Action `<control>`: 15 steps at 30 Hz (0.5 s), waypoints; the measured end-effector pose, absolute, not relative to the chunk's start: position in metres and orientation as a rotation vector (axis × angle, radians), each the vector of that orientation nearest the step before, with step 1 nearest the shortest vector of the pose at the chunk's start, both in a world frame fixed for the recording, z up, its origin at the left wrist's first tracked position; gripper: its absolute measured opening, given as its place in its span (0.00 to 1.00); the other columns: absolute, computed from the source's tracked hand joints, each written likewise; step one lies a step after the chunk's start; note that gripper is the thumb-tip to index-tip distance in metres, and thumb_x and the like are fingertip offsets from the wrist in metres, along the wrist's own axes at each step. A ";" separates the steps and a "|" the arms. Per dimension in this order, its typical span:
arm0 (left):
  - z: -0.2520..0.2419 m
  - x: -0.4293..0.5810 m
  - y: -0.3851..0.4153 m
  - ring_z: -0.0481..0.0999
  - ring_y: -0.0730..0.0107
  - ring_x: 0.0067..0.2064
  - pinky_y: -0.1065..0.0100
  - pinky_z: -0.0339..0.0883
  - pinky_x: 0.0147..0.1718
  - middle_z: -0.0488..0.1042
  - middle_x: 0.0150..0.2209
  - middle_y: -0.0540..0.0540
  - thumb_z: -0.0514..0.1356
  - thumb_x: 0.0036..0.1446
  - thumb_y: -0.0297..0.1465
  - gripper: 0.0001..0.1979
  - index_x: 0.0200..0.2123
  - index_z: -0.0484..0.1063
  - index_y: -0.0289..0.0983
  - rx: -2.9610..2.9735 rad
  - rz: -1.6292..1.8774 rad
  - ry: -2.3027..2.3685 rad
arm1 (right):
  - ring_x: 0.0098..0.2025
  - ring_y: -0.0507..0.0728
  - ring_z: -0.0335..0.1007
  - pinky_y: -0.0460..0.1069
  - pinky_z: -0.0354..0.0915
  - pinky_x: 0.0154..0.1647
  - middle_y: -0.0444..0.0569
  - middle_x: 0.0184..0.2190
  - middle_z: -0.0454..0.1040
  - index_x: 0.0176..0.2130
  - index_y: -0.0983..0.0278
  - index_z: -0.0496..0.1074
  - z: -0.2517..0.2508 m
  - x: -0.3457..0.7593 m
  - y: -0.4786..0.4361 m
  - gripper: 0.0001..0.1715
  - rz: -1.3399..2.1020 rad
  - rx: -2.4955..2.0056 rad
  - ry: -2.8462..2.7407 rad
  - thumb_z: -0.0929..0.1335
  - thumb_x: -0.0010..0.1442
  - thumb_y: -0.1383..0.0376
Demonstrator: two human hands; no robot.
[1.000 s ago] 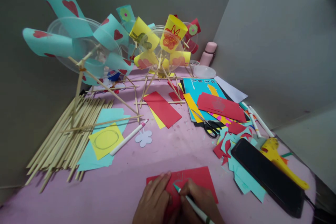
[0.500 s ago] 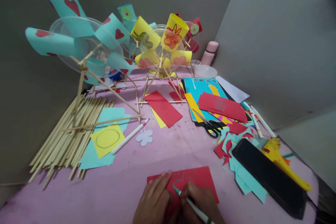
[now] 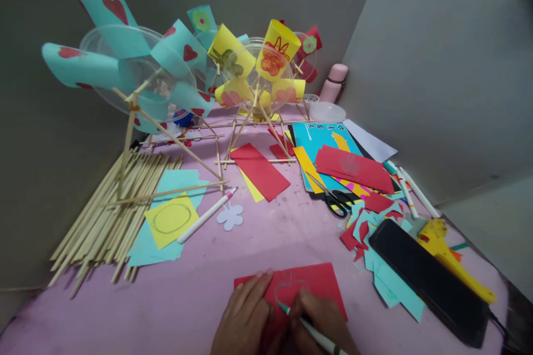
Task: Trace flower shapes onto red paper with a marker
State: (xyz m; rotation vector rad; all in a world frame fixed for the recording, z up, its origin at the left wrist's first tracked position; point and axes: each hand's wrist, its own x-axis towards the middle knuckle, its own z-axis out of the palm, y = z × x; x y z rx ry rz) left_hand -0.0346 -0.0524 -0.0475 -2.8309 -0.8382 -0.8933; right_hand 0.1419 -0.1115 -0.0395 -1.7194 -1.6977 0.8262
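Note:
A red paper (image 3: 322,280) lies on the pink tabletop at the bottom centre, with a faint curved outline drawn on it. My left hand (image 3: 246,316) rests flat on the paper's left part, fingers extended. A white marker with a green tip (image 3: 318,335) is gripped in my right hand (image 3: 320,313), its tip touching the paper at the outline's lower left. Beyond the hands lie a white paper butterfly shape (image 3: 230,216), a white marker with a pink tip (image 3: 207,216) and a yellow square (image 3: 171,221) bearing a drawn oval.
Paper pinwheels on stick stands (image 3: 133,105) rise at the back. Bamboo sticks (image 3: 104,222) lie left. On the right are scissors (image 3: 336,203), paper scraps (image 3: 385,274), a black phone (image 3: 428,283) and a yellow tool (image 3: 456,266). A pink bottle (image 3: 333,82) stands behind.
The marker tip in my right hand has moved slightly down and right, and the drawn line has grown longer along the left side. My left hand stays on the paper.

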 end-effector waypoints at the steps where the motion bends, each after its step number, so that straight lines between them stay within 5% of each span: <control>1: -0.047 -0.034 -0.052 0.77 0.61 0.48 0.63 0.75 0.41 0.77 0.47 0.39 0.49 0.65 0.34 0.09 0.36 0.67 0.38 -2.833 -0.890 -0.835 | 0.22 0.53 0.73 0.41 0.64 0.25 0.39 0.20 0.76 0.25 0.59 0.63 -0.039 0.142 -0.112 0.08 0.831 -1.720 -1.691 0.64 0.53 0.70; 15: -0.052 -0.037 -0.055 0.75 0.61 0.50 0.64 0.73 0.44 0.76 0.49 0.39 0.53 0.63 0.33 0.06 0.36 0.67 0.39 -2.862 -0.937 -0.883 | 0.20 0.53 0.70 0.43 0.58 0.21 0.41 0.18 0.72 0.24 0.59 0.55 -0.035 0.138 -0.113 0.09 0.906 -1.771 -1.587 0.59 0.51 0.72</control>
